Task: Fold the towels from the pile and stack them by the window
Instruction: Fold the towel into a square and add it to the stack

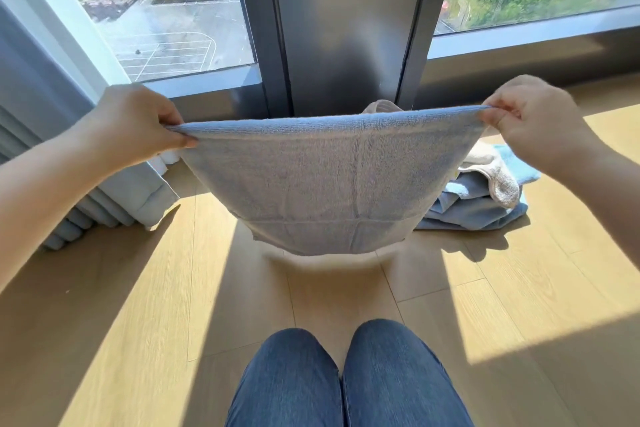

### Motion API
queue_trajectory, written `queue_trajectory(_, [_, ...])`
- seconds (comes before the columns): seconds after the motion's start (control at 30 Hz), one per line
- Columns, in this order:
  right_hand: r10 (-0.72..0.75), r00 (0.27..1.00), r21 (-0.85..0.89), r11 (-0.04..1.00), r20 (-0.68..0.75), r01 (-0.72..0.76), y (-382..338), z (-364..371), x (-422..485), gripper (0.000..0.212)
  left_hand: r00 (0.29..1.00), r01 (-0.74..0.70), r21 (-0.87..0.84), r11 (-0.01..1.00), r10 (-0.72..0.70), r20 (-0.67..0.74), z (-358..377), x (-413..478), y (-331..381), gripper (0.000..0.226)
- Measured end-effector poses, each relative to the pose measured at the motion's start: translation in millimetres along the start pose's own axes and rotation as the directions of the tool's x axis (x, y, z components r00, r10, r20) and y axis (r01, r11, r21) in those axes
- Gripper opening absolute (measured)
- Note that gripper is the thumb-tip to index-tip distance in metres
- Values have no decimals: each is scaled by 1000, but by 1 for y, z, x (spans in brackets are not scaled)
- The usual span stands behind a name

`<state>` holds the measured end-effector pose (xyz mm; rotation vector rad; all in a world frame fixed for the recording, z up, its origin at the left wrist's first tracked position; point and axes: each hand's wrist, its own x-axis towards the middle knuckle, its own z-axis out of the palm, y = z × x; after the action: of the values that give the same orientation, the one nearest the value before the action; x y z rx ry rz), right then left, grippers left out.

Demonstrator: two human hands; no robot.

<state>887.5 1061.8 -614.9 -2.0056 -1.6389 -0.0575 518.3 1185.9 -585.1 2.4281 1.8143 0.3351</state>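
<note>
We hold the towel (322, 184) stretched out in the air in front of us, its top edge running straight across from our left hand (138, 125) to our right hand (530, 118). Each hand pinches one upper corner between thumb and curled fingers, and neither has anything else in its grasp. The towel's long axis lies left to right, level with the sill of the window (166, 10), and the cloth hangs down from that edge in a shallow curve, clear of the floor (346, 302) and well ahead of our knees (346, 374). It hangs square before the dark window post (346, 28), so the place for stacking is straight ahead, behind the cloth, and we cannot tell what already lies there beyond a pale rim showing below the hem. The pile (485, 204) of loose blue and white towels sits on the floor to the right, nearer our right hand, and the curtain (138, 194) hangs at the left. Both hands are equally far from the towel's middle, so we judge the next fold needs them brought together, corner to corner, to halve the length.
</note>
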Motion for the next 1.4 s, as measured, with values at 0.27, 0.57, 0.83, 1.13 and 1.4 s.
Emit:
queue_trajectory(0.27, [199,970,198,954,143,-225,3,27,25,14,995,90,4,996,-90,48,5,5,-10,42])
queue_trajectory(0.57, [263,964,602,764,39,-233,-14,20,25,10,991,65,-806,589,-131,-15,13,-1,-44,19])
queue_trajectory(0.83, [134,980,470,862,150,-190,6,31,-87,31,971,236,-845,480,-92,219,75,-111,-61,16])
queue_trajectory(1.13, [335,827,158,882,451,-444,53,146,-160,16,833,491,-542,681,-186,521,193,-142,-73,17])
queue_trajectory(1.4, [460,786,136,822,413,-552,61,219,-83,19,798,597,-597,536,-323,508,246,-67,-79,23])
